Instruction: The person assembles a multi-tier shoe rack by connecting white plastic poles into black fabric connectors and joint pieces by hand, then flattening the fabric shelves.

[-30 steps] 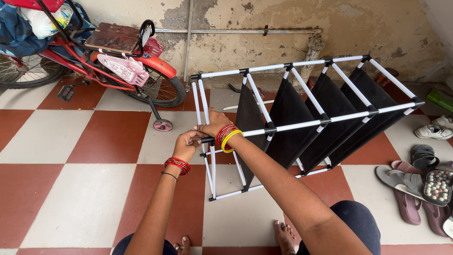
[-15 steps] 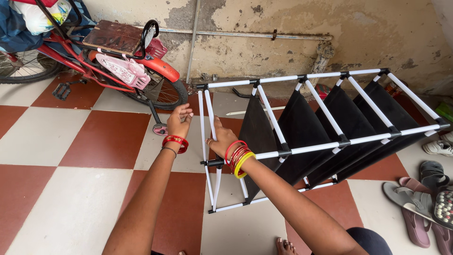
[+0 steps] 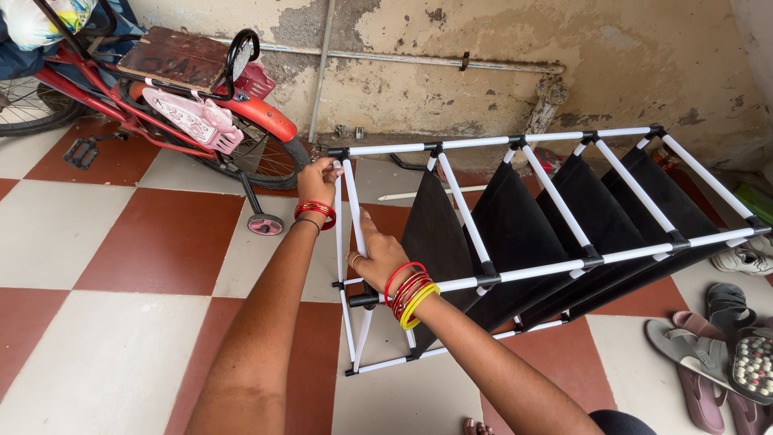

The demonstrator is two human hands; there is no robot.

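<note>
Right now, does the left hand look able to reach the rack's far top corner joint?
Probably yes: the left hand already grips the white tube beside the far corner joint of the rack, nothing between.

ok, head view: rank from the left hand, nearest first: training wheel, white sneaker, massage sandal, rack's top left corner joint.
1. Rack's top left corner joint: at the left hand, by its fingertips.
2. Training wheel: on the floor, just left of the hand and lower in the picture.
3. White sneaker and massage sandal: both far right by the edge; too close to call.
</note>
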